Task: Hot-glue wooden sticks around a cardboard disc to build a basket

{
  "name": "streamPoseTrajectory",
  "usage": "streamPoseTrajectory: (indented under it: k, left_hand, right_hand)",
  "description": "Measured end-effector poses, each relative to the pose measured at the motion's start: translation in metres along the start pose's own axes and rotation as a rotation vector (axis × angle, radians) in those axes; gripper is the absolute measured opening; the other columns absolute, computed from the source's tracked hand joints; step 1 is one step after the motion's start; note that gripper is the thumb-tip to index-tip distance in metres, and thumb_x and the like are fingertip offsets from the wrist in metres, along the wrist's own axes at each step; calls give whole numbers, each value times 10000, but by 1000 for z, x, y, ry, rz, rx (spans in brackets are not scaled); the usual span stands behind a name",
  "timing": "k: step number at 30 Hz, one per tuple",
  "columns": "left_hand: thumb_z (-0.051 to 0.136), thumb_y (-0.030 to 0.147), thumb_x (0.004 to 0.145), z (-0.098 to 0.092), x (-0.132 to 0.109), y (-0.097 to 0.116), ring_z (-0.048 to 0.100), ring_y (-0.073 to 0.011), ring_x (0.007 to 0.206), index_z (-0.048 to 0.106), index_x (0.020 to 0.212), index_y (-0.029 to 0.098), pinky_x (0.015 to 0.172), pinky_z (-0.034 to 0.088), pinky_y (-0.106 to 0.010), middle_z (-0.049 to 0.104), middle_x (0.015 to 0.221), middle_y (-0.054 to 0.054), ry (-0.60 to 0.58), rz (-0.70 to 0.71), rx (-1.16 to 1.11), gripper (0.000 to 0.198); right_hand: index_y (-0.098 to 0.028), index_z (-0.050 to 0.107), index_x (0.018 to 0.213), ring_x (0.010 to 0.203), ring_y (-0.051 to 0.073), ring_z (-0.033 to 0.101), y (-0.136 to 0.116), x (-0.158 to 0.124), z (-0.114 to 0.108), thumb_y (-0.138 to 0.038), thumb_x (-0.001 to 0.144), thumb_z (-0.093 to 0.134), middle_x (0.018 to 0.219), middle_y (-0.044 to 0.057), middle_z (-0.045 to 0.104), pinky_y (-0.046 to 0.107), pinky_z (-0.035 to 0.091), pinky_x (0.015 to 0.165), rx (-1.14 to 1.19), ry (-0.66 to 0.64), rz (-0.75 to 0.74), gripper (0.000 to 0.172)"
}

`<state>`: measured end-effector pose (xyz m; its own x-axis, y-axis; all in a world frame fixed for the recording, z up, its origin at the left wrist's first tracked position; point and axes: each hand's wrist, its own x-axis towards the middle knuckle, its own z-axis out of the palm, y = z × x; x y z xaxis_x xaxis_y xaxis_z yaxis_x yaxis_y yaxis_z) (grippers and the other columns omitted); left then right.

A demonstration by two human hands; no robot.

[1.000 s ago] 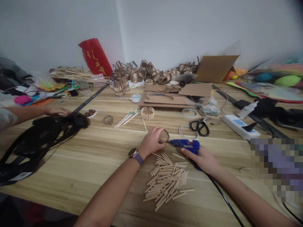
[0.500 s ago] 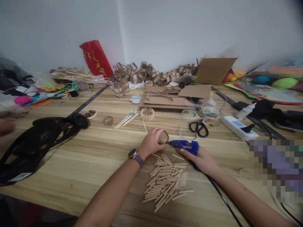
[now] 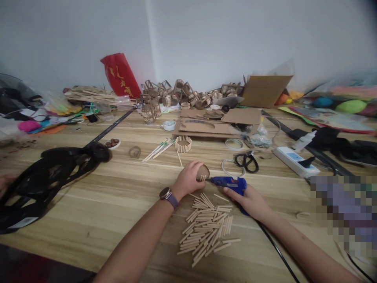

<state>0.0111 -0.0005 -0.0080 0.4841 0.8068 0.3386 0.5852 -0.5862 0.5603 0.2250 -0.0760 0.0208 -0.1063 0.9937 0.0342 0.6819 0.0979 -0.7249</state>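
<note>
My left hand (image 3: 187, 179) is closed around a small round cardboard disc (image 3: 203, 171) that has a few short sticks standing at its edge. My right hand (image 3: 249, 201) grips a blue glue gun (image 3: 229, 182), and the nozzle touches the disc's rim. A pile of several short wooden sticks (image 3: 207, 224) lies on the wooden table (image 3: 118, 196) just below both hands. A watch with a purple strap sits on my left wrist.
A finished ring of sticks (image 3: 183, 144) stands behind my hands. Scissors (image 3: 246, 161), a power strip (image 3: 296, 161), cardboard sheets (image 3: 212, 125) and a heap of stick baskets (image 3: 182, 94) lie further back. A black bag (image 3: 50, 173) is at left, with another person's hand (image 3: 4, 182) at its edge.
The other person's hand at left has pulled back from the top of the black bag to the frame's edge. My hands keep the disc and glue gun together, almost still.
</note>
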Motion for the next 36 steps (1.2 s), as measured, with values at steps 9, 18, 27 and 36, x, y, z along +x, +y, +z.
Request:
streamPoseTrajectory:
  k: [9, 18, 27, 36]
  left_hand:
    - [670, 171, 661, -1, 1, 1, 462, -287, 1255, 486, 1263, 143, 1103, 371, -427, 503, 1337, -143, -4, -2, 1, 631]
    - [676, 162, 654, 0, 0, 0, 465, -284, 1255, 476, 1275, 144, 1106, 371, -423, 509, 1333, -138, 2, 1, -2, 653]
    - [669, 180, 660, 0, 0, 1, 470, -293, 1255, 417, 1317, 133, 1087, 392, -440, 513, 1334, -152, 25, -7, 26, 705]
    - [688, 207, 640, 2, -2, 3, 431, -298, 1296, 327, 1382, 112, 1114, 364, -442, 463, 1383, -175, 9, -2, 7, 830]
  right_hand:
    - [-188, 703, 870, 707, 242, 646, 0, 0, 0, -559, 783, 504, 755, 55, 721, 341, 506, 696, 26, -2, -10, 429]
    - [-213, 686, 772, 658, 224, 628, -1, -1, 0, -535, 780, 526, 623, 19, 683, 313, 498, 629, 36, 15, -8, 360]
    - [-230, 629, 627, 574, 202, 587, -3, -2, 0, -543, 753, 535, 502, -8, 607, 282, 456, 552, 50, 45, 25, 350]
    - [-210, 597, 546, 577, 197, 587, 1, -1, 4, -590, 674, 615, 535, 17, 621, 293, 465, 555, 219, 154, 168, 401]
